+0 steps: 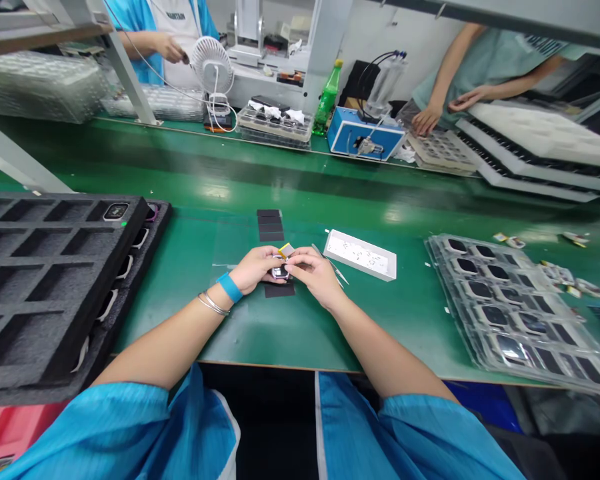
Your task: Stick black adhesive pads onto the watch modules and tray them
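Observation:
Both my hands meet over the green mat at the table's middle. My left hand [258, 267] and my right hand [314, 273] are closed round a small square watch body [281, 271] with a dark face. A yellow tab [285, 250] sticks up from it between my fingers. Under my hands lies a black strip [279, 291]. More black strips [271, 225] lie in a row just beyond. Thin tweezers [330, 263] rest on the mat by my right hand.
A black foam tray [40, 280] with pockets stands at the left, a watch [116, 211] in one pocket. A white box [361, 254] lies ahead right. Clear blister trays [517, 313] of watch bodies fill the right. Across the belt, other people's hands work by a blue device [364, 133], fan [213, 65] and green bottle [327, 100].

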Available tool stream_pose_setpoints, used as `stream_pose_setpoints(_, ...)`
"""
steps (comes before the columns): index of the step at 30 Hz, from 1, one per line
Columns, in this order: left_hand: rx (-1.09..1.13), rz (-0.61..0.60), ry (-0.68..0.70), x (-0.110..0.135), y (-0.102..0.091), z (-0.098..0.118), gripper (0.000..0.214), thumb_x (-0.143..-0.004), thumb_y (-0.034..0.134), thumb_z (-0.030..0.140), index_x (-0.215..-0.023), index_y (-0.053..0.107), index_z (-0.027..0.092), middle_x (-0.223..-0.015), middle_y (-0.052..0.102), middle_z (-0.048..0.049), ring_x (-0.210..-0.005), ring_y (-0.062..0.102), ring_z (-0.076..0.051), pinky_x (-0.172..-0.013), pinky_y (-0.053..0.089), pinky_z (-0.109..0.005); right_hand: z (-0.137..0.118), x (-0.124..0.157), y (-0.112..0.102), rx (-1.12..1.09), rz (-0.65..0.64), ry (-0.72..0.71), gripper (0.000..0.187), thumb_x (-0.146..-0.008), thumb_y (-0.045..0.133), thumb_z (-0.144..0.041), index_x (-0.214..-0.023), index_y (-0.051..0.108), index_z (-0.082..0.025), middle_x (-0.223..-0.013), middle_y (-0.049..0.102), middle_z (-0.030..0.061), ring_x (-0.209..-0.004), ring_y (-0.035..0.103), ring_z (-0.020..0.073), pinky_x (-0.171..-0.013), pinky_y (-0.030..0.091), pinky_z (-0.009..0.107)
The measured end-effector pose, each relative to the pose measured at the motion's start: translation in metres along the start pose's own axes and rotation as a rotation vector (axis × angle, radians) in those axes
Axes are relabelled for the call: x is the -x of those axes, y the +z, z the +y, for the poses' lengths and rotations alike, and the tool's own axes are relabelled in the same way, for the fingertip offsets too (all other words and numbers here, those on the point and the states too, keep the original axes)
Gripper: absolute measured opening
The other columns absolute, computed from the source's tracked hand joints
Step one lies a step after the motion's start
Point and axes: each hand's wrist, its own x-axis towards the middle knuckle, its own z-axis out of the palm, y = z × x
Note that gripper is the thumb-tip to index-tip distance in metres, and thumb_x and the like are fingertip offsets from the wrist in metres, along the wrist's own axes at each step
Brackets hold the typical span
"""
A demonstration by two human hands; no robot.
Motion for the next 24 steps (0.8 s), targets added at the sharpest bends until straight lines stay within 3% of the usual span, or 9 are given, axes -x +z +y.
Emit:
stream_pose_setpoints(14,0.046,-0.051,0.023,-0.001,-0.004,-0.004,0.022,-0.068,0.078,0.021,-0.077,0.06,0.011,-0.063,0.061,-0.0007,-0.057,0.059,-0.009,-0.058,0.058,-0.025,-0.008,0.006,0.004,0.36,0.084,-0.283,0.003,-0.08,0.068,-0.026,-0.08,0.069,-0.024,-0.096,0.06,0.0046,-0.093,0.06,0.0202,-0.091,0.05,0.04)
stream_pose_setpoints(16,0.047,-0.043,0.018,-0.001,-0.004,-0.004,0.021,-0.069,0.077,0.019,-0.078,0.06,0.011,-0.066,0.064,-0.0016,-0.058,0.061,-0.01,-0.057,0.058,-0.025,-0.009,0.007,0.004,0.396,0.109,-0.306,0.007,-0.078,0.069,-0.024,-0.084,0.066,-0.023,-0.099,0.059,0.0056,-0.097,0.059,0.0212,-0.091,0.05,0.041)
stream_pose_setpoints(21,0.016,-0.079,0.012,-0.001,-0.004,-0.006,0.026,-0.066,0.078,0.018,-0.083,0.059,0.012,-0.078,0.071,-0.0062,-0.061,0.065,-0.013,-0.054,0.056,-0.024,-0.005,0.004,-0.002,0.382,0.186,-0.273,0.044,-0.069,0.077,-0.028,-0.107,0.057,-0.022,-0.113,0.057,0.0092,-0.106,0.056,0.0236,-0.091,0.05,0.04)
stream_pose_setpoints(24,-0.023,-0.093,0.012,-0.001,-0.003,-0.007,0.025,-0.067,0.078,0.02,-0.082,0.06,0.012,-0.068,0.066,-0.003,-0.057,0.063,-0.012,-0.054,0.056,-0.025,-0.003,0.0,-0.007,0.249,0.085,-0.15,0.029,-0.079,0.07,-0.042,-0.099,0.061,-0.022,-0.103,0.062,0.0062,-0.096,0.061,0.0206,-0.089,0.051,0.038)
